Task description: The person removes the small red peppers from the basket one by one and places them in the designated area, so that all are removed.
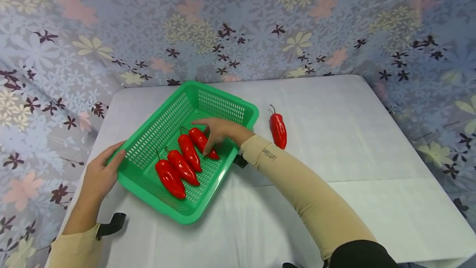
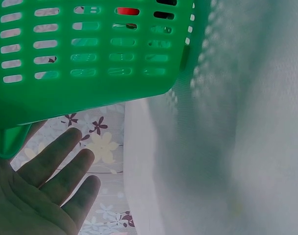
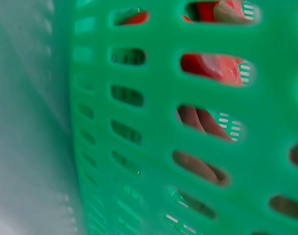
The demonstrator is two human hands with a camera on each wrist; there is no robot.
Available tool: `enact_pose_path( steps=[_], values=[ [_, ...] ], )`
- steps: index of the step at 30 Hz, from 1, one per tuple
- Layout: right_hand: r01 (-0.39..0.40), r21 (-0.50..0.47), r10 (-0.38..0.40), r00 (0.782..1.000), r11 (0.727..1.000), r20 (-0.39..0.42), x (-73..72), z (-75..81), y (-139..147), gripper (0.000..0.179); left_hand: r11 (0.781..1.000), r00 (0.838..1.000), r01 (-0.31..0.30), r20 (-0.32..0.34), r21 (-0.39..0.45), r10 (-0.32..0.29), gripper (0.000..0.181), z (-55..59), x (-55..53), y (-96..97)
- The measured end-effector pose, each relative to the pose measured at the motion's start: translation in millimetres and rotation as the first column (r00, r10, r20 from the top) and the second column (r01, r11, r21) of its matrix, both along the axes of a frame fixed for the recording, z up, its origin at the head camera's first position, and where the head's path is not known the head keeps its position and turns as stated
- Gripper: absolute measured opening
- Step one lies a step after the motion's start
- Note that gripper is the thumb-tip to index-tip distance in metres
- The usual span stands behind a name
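Basket wall (image 1: 223,106) separates pepper (image 1: 278,129) from others (image 1: 181,166); right fingers (image 1: 202,121) spread, left fingers (image 1: 111,149) pinch rim (image 1: 156,206).

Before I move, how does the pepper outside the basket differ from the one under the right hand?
The table pepper lies on the white table; the basket pepper is inside the green basket. The right hand partly hides the basket pepper; no hand covers the table pepper. In the head view, the table pepper runs nearly top to bottom, while the basket pepper slants more. Both are glossy, red and tapered.
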State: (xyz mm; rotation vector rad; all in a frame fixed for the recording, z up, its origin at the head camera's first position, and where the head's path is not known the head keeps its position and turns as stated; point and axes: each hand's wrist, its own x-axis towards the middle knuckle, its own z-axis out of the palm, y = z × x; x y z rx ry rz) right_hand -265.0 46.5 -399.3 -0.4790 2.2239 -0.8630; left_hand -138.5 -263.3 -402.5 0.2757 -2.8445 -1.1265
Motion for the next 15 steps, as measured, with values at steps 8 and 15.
enact_pose_path(
  steps=[8, 15],
  values=[
    [-0.082, 0.097, 0.093, 0.989, 0.992, -0.116, 0.7, -5.9, -1.0, 0.103, 1.0, 1.0, -0.009, 0.001, 0.015, 0.009, 0.051, -6.1, 0.0, 1.9],
    [-0.114, 0.137, 0.137, 0.976, 0.984, -0.172, 3.8, -3.1, -3.4, 0.095, 0.999, 1.0, -0.023, 0.006, 0.025, 0.023, 0.052, -4.8, -0.2, 0.2]
  ],
)
